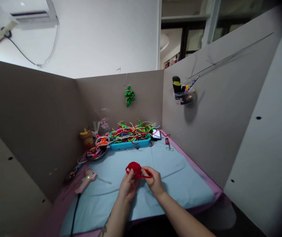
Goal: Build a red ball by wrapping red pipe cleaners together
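Over the front half of the pale blue cloth, a rounded red piece [134, 167], apparently made of fuzzy pipe cleaner, is held up between both hands. My left hand [128, 185] is closed around its lower left side, thumb on the front. A red pipe-cleaner loop [148, 173] sticks out on the right of the piece, and the fingers of my right hand [155, 183] are pinched at it. Parts of the piece are hidden behind the fingers. To the left lies a pink glue gun [88, 180] with a small green light and a black cord.
A blue tray [131, 144] heaped with colourful pipe cleaners stands at the back. Left of it are a metal bowl [97, 156] and a beaded-looking piece [102, 141]. Scissors [169, 148] lie back right. Grey panels [200, 138] enclose the table; a green ornament [129, 96] hangs behind.
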The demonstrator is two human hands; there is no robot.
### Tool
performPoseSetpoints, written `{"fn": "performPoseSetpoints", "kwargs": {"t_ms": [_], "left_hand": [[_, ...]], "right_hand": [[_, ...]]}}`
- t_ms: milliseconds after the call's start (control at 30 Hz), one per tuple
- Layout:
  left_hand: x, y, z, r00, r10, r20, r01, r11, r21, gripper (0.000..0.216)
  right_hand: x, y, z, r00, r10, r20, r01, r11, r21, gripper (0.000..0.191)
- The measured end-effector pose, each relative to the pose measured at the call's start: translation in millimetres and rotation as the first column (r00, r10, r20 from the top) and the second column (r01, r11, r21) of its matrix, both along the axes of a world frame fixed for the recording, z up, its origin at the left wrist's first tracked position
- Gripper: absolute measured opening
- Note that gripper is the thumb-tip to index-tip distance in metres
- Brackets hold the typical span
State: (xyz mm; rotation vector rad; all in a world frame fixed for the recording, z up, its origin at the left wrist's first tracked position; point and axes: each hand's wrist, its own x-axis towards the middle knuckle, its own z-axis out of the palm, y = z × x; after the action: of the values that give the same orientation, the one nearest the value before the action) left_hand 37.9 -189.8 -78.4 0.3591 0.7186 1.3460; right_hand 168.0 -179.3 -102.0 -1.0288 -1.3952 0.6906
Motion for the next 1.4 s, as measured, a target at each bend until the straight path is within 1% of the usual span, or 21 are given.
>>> {"fn": "performPoseSetpoints", "kwargs": {"t_ms": [67,200,267,333,400,467,533,600,733,833,900,967,1033,1100,1167,1200,1233,1267,1300,1333,1400], "left_hand": [[1,0,-0.7,1.000,0.002,0.023,-0.002,1.000,0.008,0.015],[3,0,-1.3,1.000,-0.006,0.016,0.006,1.000,0.018,0.016],[3,0,-0.7,1.000,0.001,0.005,-0.001,1.000,0.016,0.016],[3,0,-0.1,1.000,-0.003,-0.002,0.003,1.000,0.029,0.017],[3,-1,-0.2,1.000,-0.014,-0.012,0.014,0.999,0.044,0.020],[3,0,-1.3,1.000,-0.018,-0.023,0.019,0.999,0.049,0.023],[4,0,-3.4,1.000,-0.011,-0.016,0.011,0.999,0.048,0.024],[5,1,-5.5,1.000,-0.005,0.008,0.004,0.999,0.052,0.022],[9,4,-8.3,0.998,0.009,0.056,-0.014,0.997,0.078,0.017],[9,8,-8.3,0.997,0.043,0.056,-0.049,0.993,0.108,0.017],[7,11,-7.5,0.996,0.074,0.050,-0.080,0.987,0.138,0.021],[4,15,-6.3,0.993,0.113,0.039,-0.118,0.980,0.161,0.025],[0,18,-4.8,0.985,0.171,0.020,-0.172,0.973,0.156,0.026],[-3,20,-3.4,0.970,0.244,-0.008,-0.240,0.959,0.153,0.027],[-5,20,-2.7,0.947,0.316,-0.053,-0.302,0.936,0.181,0.028],[-5,19,-2.7,0.936,0.342,-0.081,-0.320,0.924,0.208,0.028],[-5,18,-3.2,0.925,0.362,-0.112,-0.329,0.914,0.235,0.029],[-5,17,-4.0,0.915,0.376,-0.146,-0.332,0.908,0.256,0.030],[-4,16,-5.0,0.906,0.382,-0.182,-0.327,0.906,0.269,0.031],[-3,14,-6.2,0.899,0.383,-0.213,-0.321,0.906,0.277,0.032],[0,11,-8.3,0.889,0.379,-0.257,-0.305,0.909,0.285,0.034]], "right_hand": [[-1,0,-0.6,1.000,-0.003,-0.022,0.003,1.000,-0.011,0.030],[-2,0,-2.4,0.995,-0.080,-0.061,0.080,0.997,-0.002,0.026],[-2,0,-1.6,0.995,-0.073,-0.073,0.073,0.997,0.003,0.024],[-1,-1,0.6,0.997,-0.061,-0.057,0.062,0.998,0.026,0.021],[0,-2,3.2,0.996,-0.084,-0.033,0.086,0.995,0.055,0.020],[0,-1,5.3,0.995,-0.099,-0.028,0.101,0.993,0.055,0.020],[0,0,6.5,0.997,-0.056,-0.048,0.057,0.998,0.014,0.018],[-1,0,7.0,0.998,0.021,-0.067,-0.022,1.000,-0.015,0.016],[-2,-1,8.1,0.989,0.117,-0.087,-0.116,0.993,0.020,0.013],[-4,-3,8.9,0.980,0.175,-0.096,-0.176,0.984,-0.003,0.013],[-6,-3,7.7,0.974,0.218,-0.065,-0.219,0.976,-0.005,0.014],[-8,-1,4.0,0.971,0.240,-0.003,-0.240,0.970,0.028,0.020],[-8,1,-1.6,0.978,0.203,0.050,-0.205,0.978,0.042,0.036],[-6,1,-6.7,0.996,0.048,0.069,-0.052,0.997,0.059,0.046],[-4,-3,-8.8,0.986,-0.148,0.073,0.135,0.977,0.164,0.045],[-4,-6,-8.3,0.976,-0.201,0.088,0.174,0.954,0.243,0.041],[-4,-9,-6.8,0.972,-0.199,0.127,0.150,0.937,0.314,0.036],[-6,-12,-4.8,0.970,-0.147,0.194,0.070,0.932,0.355,0.033],[-8,-16,-2.5,0.961,-0.079,0.265,-0.021,0.934,0.357,0.033],[-11,-18,-0.2,0.948,-0.023,0.319,-0.087,0.941,0.327,0.033],[-18,-21,3.2,0.935,0.028,0.353,-0.124,0.960,0.252,0.021]]}}
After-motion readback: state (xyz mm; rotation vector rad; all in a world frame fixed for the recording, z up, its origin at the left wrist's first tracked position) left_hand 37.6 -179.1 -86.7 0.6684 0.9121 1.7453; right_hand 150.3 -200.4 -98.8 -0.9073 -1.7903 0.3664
